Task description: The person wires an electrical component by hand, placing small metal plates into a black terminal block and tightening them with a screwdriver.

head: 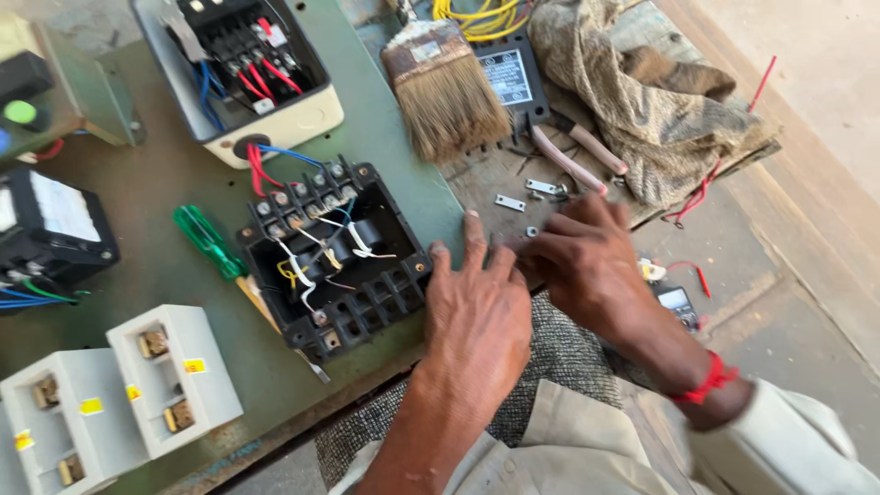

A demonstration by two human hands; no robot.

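Observation:
My left hand lies flat, fingers spread, on the edge of the green panel, right beside a black open electrical unit with white and yellow wires inside. My right hand rests next to it with fingers curled over small metal parts on the wooden board; whether it pinches one is hidden. A green-handled screwdriver lies left of the black unit.
A wide paintbrush, pliers with pink handles, small metal plates and a crumpled cloth lie beyond my hands. A white switch box with red and blue wires sits at the back. Two white fuse holders stand at front left.

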